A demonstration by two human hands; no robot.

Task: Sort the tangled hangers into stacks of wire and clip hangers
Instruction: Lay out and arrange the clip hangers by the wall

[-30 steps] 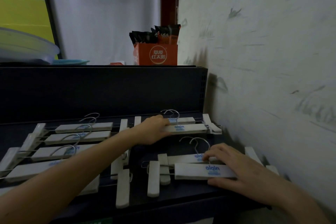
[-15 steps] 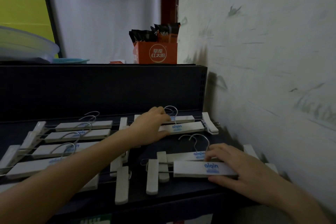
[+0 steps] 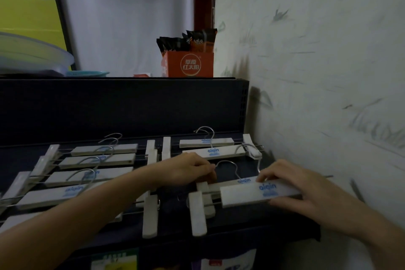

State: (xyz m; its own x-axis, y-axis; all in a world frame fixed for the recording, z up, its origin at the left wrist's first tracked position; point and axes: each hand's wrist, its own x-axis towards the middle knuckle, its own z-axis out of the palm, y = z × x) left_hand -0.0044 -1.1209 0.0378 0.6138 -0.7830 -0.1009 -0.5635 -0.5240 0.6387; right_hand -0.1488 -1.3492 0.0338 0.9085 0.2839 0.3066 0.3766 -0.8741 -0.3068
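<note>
With your right hand pinning the near clip hanger by the right wall, let your left hand, fingers curled on its hook (grip unclear), lift slowly.

Blue "aiqin" on clip hangers; "草原红太阳" on orange box.

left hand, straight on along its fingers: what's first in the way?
Likely the wire hook of the near clip hanger, just past the left hand fingertips; whether they already touch is unclear.
</note>
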